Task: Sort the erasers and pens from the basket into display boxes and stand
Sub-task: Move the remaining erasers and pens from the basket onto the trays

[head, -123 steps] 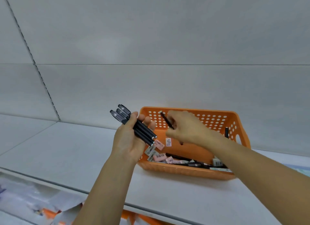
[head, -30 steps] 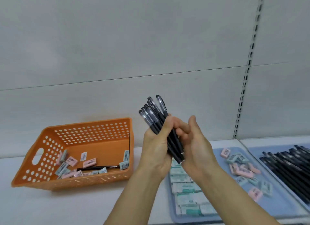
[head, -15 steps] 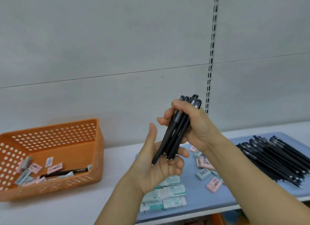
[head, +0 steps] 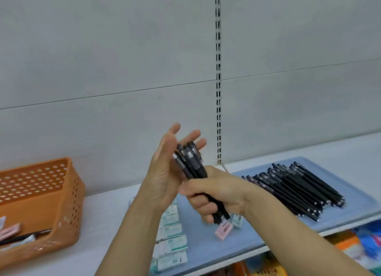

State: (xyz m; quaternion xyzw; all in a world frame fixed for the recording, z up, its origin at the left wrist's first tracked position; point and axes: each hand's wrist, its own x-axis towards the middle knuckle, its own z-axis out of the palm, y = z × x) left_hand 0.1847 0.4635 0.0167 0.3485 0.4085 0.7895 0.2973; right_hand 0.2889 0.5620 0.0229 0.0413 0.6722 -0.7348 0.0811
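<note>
Head view. The bundle of black plastic pens (head: 192, 164) now sits in the right hand (head: 214, 193), whose fingers are curled round the lower barrels; a second ago both hands shared it. The left hand (head: 165, 172) stands with fingers straight, its palm flat against the upper ends of the bundle, apparently squaring them. Half a second ago the right hand gripped the bundle from above with the left palm cupped beneath; the grip has since gone to the lower half and the tilt has reversed.

The bundle is held above the left part of the pale blue display tray (head: 350, 195). The row of black pens already laid down (head: 296, 189) lies at the tray's right side, and loose pink and green erasers (head: 223, 228) sit near its front edge.

Judgement: transfer is complete, and placing beside the laid row looks next. The orange perforated plastic basket (head: 47, 193), at the shelf's left end, holds at least one more pen and some erasers, so sorting remains unfinished.
</note>
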